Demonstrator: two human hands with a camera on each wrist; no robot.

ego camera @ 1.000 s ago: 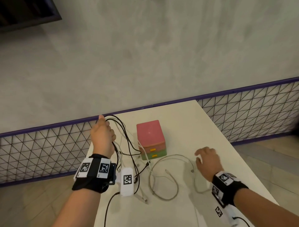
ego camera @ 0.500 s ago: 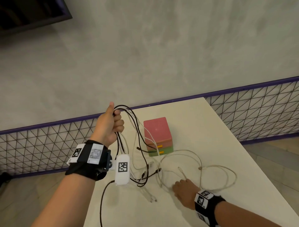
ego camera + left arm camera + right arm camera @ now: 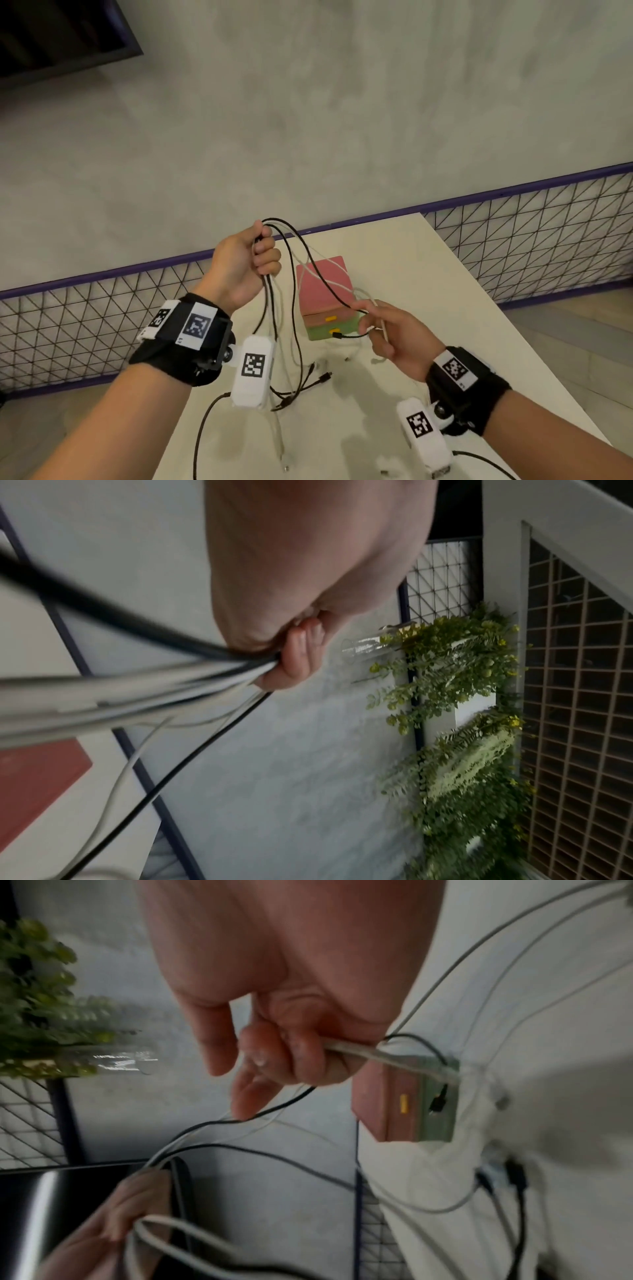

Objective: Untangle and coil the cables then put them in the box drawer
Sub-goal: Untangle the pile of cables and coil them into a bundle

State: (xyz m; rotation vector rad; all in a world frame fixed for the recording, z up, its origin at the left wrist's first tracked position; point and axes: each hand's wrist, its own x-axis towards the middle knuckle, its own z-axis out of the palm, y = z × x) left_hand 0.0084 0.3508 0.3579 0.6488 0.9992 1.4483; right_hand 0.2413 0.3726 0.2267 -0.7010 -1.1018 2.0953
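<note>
My left hand point(image 3: 251, 260) is raised above the table and grips a bundle of black cables point(image 3: 301, 253) and white cables point(image 3: 325, 279) in its fist point(image 3: 291, 653). Their ends hang down onto the table. My right hand point(image 3: 383, 325) is lifted in front of the box and holds a white cable point(image 3: 383, 1056) in its curled fingers, while a black cable point(image 3: 274, 1110) runs under its fingertips. The small box point(image 3: 320, 291) has a pink top, pink and green drawers with yellow handles, and stands behind the cables with its drawers closed.
The white table point(image 3: 428, 274) ends at a purple-framed wire mesh fence point(image 3: 531, 233) against a grey wall. Black plugs point(image 3: 322, 377) and a white plug point(image 3: 284, 466) lie on the table near me. Green plants point(image 3: 462, 723) hang on the wall.
My right hand has risen from the table and taken hold of cable strands in front of the box. My left hand has lifted the bundle higher and toward the middle.
</note>
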